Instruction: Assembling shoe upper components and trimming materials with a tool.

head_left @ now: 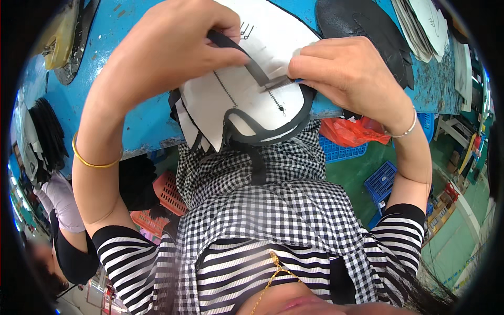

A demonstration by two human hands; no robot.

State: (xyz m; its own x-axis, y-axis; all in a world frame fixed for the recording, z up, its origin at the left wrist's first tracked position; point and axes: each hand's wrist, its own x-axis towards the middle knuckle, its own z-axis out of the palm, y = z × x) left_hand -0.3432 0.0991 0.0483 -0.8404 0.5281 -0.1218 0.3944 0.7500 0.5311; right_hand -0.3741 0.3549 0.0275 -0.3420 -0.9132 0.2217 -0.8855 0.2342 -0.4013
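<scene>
Left hand (168, 44): I see its grip clamped on a black strip (247, 60).
Right hand (344, 71): grip pinched on the strip's end, over the white shoe piece (247, 105).
Tabletop (131, 121): blue.

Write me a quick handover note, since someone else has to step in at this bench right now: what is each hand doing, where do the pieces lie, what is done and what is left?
Left hand: pinches the upper end of a black strip against the white cut piece.
Right hand: fingertips press the strip's lower end onto the same piece, near its dotted line.
The white piece tops a small stack overhanging the near edge of the blue table; a black band runs round its lower edge.
Black pieces and a white stack lie at the far right.
Done: strip laid across the piece. Left: whether it is fixed down cannot be told.
</scene>
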